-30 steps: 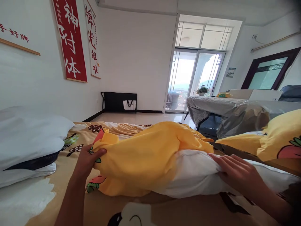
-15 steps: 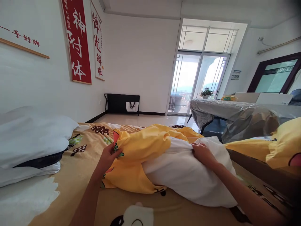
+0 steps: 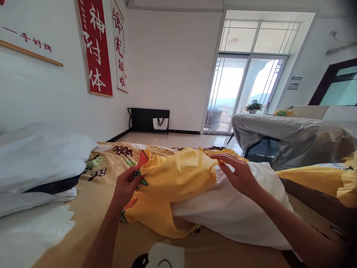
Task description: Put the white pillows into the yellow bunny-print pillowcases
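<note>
A yellow pillowcase with printed figures is drawn partway over a white pillow lying on the bed. At the pillowcase's left corner, my left hand is closed on the cloth beside a red-orange and green print. My right hand is over the pillowcase's open edge, its fingers stretched out and the thumb apart. Its fingertips touch the yellow hem, just above the white pillow. The pillow's left part is hidden inside the pillowcase.
The bed's tan patterned blanket lies underneath. White bedding is piled at left, with a dark item tucked in it. More yellow cloth lies at right. Beyond stand a plastic-covered table and a chair.
My right hand has let go of the white pillow and moved up and left to the pillowcase's edge. That edge reaches further right over the pillow. The view has turned slightly left.
</note>
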Demonstrator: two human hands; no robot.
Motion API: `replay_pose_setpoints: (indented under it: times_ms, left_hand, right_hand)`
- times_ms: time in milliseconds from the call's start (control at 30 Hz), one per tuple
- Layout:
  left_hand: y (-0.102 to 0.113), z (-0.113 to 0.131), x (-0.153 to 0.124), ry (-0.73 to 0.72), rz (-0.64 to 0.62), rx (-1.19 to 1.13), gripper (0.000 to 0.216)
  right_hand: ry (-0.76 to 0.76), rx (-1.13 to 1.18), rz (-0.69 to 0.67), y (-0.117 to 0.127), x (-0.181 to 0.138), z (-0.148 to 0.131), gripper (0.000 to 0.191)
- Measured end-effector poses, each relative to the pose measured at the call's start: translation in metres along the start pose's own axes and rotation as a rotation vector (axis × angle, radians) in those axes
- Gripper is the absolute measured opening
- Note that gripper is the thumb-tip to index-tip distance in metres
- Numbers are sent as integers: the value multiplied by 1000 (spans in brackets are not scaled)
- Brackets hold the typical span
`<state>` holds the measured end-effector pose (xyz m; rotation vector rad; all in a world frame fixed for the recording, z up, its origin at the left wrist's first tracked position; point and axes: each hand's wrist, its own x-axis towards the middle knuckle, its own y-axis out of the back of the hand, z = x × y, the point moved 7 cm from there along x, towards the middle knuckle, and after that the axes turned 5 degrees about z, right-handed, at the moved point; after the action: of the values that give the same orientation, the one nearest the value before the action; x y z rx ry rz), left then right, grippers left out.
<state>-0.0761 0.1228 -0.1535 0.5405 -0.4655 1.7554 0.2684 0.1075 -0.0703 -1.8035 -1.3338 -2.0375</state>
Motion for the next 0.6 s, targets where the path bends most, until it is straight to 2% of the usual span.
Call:
replay_pose_setpoints:
  times_ms: [100, 167, 300, 433, 500, 600]
  left_hand:
    - [-1, 19, -9, -93, -67, 64, 14]
    - [-1, 32, -15, -177, -91, 116, 11]
    - [-1, 45, -20, -247, -113, 170, 11]
    - [-4, 43, -17, -159, -128, 128, 13]
    - [-5, 37, -13, -76, -139, 66, 20]
    - [-2, 24, -7, 43, -102, -11, 32]
  right_hand:
    - [160, 167, -168, -32, 34, -72, 29]
    - [218, 223, -288, -55, 50, -102, 32]
    - [211, 310, -551, -99, 67, -119, 37]
    - [185, 476, -737, -118, 68, -121, 27]
    - [145, 535, -680, -115, 72, -121, 24]
    - [11, 534, -433, -98, 83, -116, 32]
